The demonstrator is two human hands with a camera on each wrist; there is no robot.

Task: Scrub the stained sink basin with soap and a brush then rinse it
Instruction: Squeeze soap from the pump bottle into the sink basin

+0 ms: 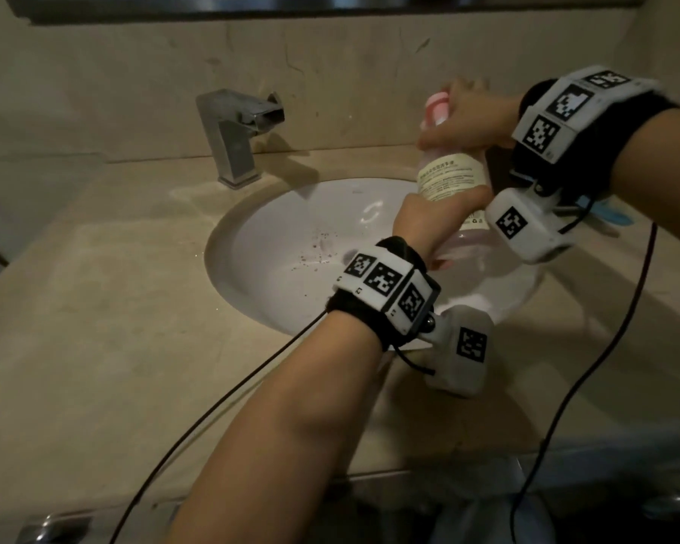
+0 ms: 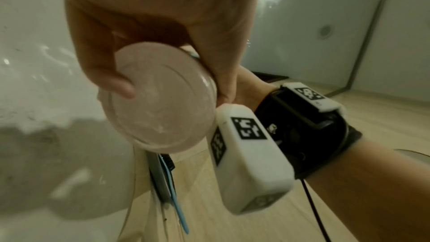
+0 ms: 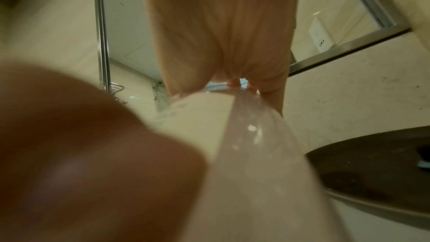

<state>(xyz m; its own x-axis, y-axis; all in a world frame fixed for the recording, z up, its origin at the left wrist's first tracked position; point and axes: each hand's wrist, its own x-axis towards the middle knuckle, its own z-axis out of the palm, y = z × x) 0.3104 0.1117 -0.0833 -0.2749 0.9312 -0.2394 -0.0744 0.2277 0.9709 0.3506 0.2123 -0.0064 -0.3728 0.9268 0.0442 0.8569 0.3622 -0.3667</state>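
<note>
Holding a clear plastic soap bottle of pale pink liquid [image 1: 454, 178] right of centre, the left hand [image 1: 432, 225] curls round its base while the right hand [image 1: 476, 115] grips its pink cap end, above the white oval sink basin [image 1: 291, 237] speckled with dark stains.

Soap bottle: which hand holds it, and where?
Both. The left hand grips the soap bottle around its lower body and base; the right hand grips its top near the pink pump.
</note>
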